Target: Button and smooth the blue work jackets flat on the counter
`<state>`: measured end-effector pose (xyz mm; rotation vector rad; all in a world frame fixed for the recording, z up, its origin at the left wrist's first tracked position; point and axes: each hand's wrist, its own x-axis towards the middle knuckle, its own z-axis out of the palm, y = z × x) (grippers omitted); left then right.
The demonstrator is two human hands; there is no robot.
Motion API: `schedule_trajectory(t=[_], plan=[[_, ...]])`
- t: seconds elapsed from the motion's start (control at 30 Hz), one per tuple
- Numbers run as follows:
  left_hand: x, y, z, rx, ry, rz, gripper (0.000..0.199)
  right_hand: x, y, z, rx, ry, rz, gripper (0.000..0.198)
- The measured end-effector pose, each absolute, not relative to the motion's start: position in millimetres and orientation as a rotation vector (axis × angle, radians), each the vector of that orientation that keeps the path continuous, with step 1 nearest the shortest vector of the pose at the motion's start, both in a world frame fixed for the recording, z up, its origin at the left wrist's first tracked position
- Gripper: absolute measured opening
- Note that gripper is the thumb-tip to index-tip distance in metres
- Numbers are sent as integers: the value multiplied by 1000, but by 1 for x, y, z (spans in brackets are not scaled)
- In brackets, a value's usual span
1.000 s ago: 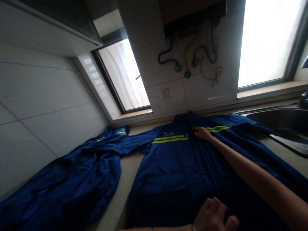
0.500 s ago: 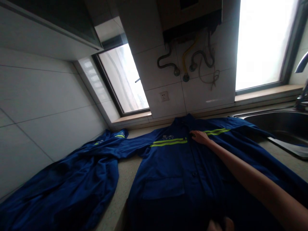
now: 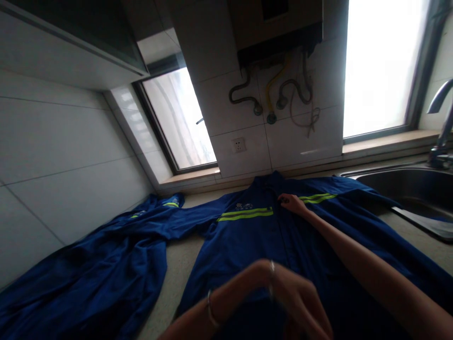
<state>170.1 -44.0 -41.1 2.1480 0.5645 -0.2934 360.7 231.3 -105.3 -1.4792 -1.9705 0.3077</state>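
A dark blue work jacket (image 3: 244,245) with yellow-green and grey stripes lies spread front up, its collar toward the wall. My right hand (image 3: 293,204) is closed on the edge of its front opening, near the chest stripe. Over the lower front of the jacket hangs my left hand (image 3: 299,297), bent down at the wrist, with bracelets on the arm. Its fingers are blurred and partly out of frame, so what they do is unclear. A second blue garment (image 3: 116,274) with similar stripes lies crumpled on the left, overlapped by the jacket's sleeve.
Both garments rest on a pale speckled countertop (image 3: 182,257). A steel sink (image 3: 406,189) with a faucet (image 3: 439,118) stands at the right, partly under the other sleeve. On the tiled wall are a socket (image 3: 238,145), hoses (image 3: 244,97) below a heater, and two windows.
My left hand and forearm have risen into view from the bottom edge, over the jacket's lower front. My right hand keeps its place at the front opening. The view has shifted slightly.
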Motion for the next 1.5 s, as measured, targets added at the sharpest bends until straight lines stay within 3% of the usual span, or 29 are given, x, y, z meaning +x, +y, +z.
schedule_trajectory(t=[0.13, 0.27, 0.4, 0.6, 0.9, 1.1, 1.23, 1.5], plan=[[164, 114, -20, 2042, 1212, 8, 30, 365, 244, -111, -1314, -1866, 496, 41], [183, 192, -44, 2123, 1680, 475, 33, 373, 249, -111, -1202, -1731, 858, 56], [206, 207, -80, 2159, 1822, 618, 35, 379, 248, -106, -1168, -1599, 1135, 52], [196, 228, -88, 1938, 1616, 733, 19, 371, 244, -100, -1237, -1521, 1142, 35], [174, 227, -80, 1945, 1529, 665, 34, 372, 242, -96, -1129, -1496, 1211, 43], [146, 217, -81, 2221, 1786, 659, 22, 369, 232, -86, -1161, -1547, 1137, 42], [138, 209, -86, 2600, 1873, 380, 27, 366, 230, -85, -1258, -1660, 1047, 43], [136, 202, -89, 2877, 1665, 310, 31, 332, 197, -75, -1563, -2208, -72, 24]])
